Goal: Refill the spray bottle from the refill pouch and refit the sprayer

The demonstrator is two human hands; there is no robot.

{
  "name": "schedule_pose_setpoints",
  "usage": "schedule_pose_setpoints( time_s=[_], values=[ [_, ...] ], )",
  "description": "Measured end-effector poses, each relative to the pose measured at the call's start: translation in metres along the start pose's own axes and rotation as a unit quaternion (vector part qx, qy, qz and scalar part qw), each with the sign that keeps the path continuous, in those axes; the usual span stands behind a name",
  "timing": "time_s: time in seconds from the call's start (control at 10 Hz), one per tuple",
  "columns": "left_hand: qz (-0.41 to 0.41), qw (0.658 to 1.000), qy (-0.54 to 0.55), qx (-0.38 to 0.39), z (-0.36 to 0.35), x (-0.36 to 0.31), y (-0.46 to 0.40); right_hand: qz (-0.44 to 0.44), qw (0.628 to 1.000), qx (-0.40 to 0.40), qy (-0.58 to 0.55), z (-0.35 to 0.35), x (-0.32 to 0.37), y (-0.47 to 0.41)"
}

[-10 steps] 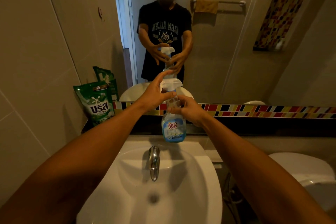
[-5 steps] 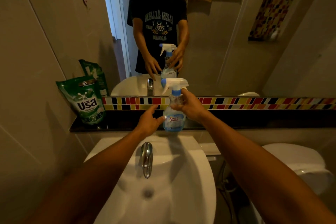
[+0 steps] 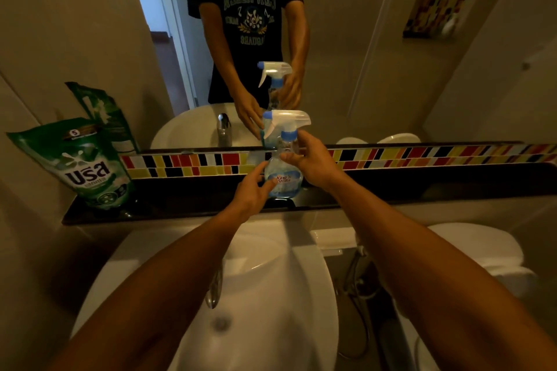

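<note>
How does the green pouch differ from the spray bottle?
The pouch is green and opaque; the bottle is clear with a blue label and a white sprayer on top. The pouch leans against the wall at the shelf's left end, untouched; the bottle stands upright mid-shelf, with the right hand around its neck and the left hand at its base. Both rest on the dark shelf.
</note>
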State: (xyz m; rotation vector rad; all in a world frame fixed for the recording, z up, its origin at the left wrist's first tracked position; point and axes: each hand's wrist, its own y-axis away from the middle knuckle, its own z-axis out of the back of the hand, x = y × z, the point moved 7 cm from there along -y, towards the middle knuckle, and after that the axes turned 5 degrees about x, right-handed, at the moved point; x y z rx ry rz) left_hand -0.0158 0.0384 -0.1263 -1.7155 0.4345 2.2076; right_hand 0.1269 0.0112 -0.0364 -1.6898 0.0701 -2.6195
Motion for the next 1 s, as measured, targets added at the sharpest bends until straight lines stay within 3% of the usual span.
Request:
schedule_pose_setpoints(
  time_s=[0.2, 0.5, 0.7, 0.9, 1.0],
  values=[
    [0.0, 0.999, -0.035, 0.012, -0.023, 0.014, -0.032, -0.027, 0.999, -0.037, -0.022, 0.017, -0.028, -0.011],
    [0.038, 0.997, 0.06, -0.009, -0.045, 0.032, -0.056, -0.025, 0.997, -0.062, -0.045, 0.027, -0.051, -0.026],
    [0.011, 0.999, 0.038, 0.005, -0.047, 0.031, -0.053, -0.021, 0.994, -0.079, -0.069, 0.024, -0.063, -0.023],
    [0.049, 0.998, -0.038, -0.004, -0.037, 0.03, -0.043, -0.027, 0.993, -0.085, -0.082, 0.019, -0.066, -0.017],
    [0.074, 0.992, -0.095, -0.038, -0.022, 0.029, -0.031, -0.04, 0.987, -0.135, -0.074, 0.019, -0.071, -0.007]
  ],
)
